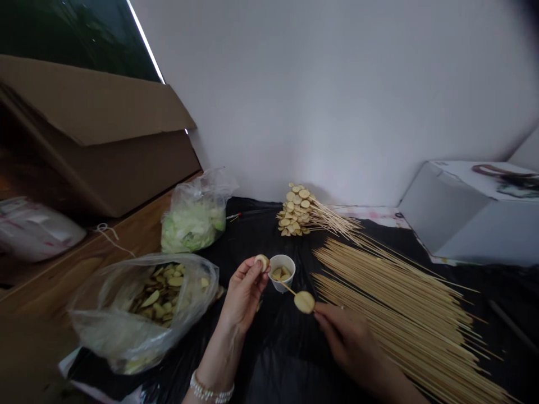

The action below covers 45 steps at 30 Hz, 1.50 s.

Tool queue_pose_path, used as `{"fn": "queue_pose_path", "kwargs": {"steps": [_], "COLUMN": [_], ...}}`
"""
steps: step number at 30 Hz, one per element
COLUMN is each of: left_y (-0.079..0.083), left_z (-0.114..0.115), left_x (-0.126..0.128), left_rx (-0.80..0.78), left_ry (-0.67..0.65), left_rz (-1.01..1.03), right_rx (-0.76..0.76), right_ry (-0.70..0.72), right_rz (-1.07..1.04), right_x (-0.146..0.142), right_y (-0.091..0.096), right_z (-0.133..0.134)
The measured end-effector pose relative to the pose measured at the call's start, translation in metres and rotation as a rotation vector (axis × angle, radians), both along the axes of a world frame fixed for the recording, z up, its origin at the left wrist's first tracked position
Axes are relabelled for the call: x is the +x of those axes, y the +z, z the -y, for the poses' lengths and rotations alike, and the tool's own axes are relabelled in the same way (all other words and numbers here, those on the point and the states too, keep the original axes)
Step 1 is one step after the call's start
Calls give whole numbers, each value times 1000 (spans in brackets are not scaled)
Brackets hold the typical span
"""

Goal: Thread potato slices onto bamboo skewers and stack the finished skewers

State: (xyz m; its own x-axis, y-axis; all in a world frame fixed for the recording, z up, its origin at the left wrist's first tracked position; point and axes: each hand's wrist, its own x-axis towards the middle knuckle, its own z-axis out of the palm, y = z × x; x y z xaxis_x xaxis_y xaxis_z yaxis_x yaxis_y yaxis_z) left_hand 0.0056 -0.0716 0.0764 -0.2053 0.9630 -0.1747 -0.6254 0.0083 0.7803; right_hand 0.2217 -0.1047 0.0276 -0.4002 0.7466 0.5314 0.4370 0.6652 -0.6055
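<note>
Left hand [245,296] curled, fingertips and thumb pinching a single pale potato slice [261,262], just beside a white paper cup [282,273] holding more slices. Right hand [351,336] pinching a thin bamboo skewer [288,289] right behind one threaded slice [304,302], the pointed end angled toward the cup. Apparently done so far: a stacked bundle of loaded skewers [295,210] ahead of the hands, round slices overlapping like scales, sticks fanning out to the right. Apparently still to do: a broad heap of bare skewers [391,303] right of the right hand, straight, dry, pale, and a clear plastic bag of slices [105,320] left of the left hand, still well filled, the pieces matte and yellowish. Farther ahead and left, a second plastic bag of pale green shredded leaves [193,230]. Beneath the hands, creased, glossy black plastic sheeting [269,370] over a wooden table [126,252]. Beaded bracelet [209,388] on the left wrist.
</note>
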Motion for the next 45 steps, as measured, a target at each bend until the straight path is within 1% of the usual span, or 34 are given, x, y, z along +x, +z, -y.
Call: {"fn": "queue_pose_path", "kwargs": {"steps": [3, 6, 15, 24, 28, 35, 39, 42, 45], "left_y": [-5, -9, -13, -12, -13, -15, -13, -10, -10], "left_z": [0, 2, 9, 4, 5, 8, 8, 8, 9], "left_x": [2, 3, 0, 2, 3, 7, 6, 6, 8], "left_rx": [-12, -16, -4, 31, 47, 106, 94, 86, 76], "left_ry": [-26, -29, -16, -18, 3, 87, 141, 145, 143], "left_rz": [8, 8, -6, -60, -109, -286, -235, -182, -181], "right_rx": [-128, -182, -178, -193, -210, -287, -289, -300, -306], "right_ry": [62, 75, 65, 53, 43, 13, 2, 13, 32], "right_rz": [-21, -32, -37, -44, -47, -65, -71, -74, -73], "right_x": [-1, -2, -2, -3, -3, -4, -3, -3, -3], "right_y": [6, 9, 10, 6, 7, 9, 10, 11, 11], "right_z": [3, 2, 2, 0, 0, -1, 0, 0, 1]}}
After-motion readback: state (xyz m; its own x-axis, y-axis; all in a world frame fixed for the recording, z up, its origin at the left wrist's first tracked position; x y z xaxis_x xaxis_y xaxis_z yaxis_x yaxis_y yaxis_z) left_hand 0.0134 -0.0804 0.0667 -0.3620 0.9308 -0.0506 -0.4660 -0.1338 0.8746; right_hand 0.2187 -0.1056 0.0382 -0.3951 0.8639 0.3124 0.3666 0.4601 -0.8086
